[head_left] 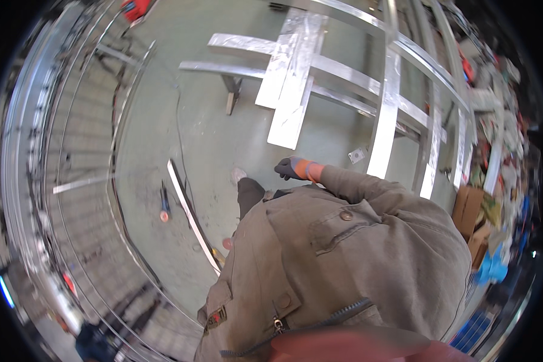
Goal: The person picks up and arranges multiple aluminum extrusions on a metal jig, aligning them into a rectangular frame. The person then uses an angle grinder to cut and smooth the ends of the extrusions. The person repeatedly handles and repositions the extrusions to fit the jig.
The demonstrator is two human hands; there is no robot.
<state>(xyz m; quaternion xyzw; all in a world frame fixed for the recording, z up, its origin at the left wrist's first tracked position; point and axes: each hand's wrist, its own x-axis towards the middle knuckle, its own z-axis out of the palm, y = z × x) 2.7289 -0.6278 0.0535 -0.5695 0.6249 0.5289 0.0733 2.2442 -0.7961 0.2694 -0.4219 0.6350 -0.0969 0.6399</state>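
In front of my jacket, my right hand [294,169] wears a dark glove with an orange cuff. Its fingers are curled in, and nothing shows in them. Beyond it, two shiny flat metal bars [289,120] lie across a frame of metal tubes [350,71], their near ends sticking out toward the hand. A gap separates the glove from those ends. My left hand is out of sight.
Left on the green floor lie a long metal strip [190,211] and a grinder-like tool [165,204], near a cable [181,139]. A barred metal railing [111,151] curves along the left. Cardboard boxes [466,208] and a blue bag [492,265] crowd the right.
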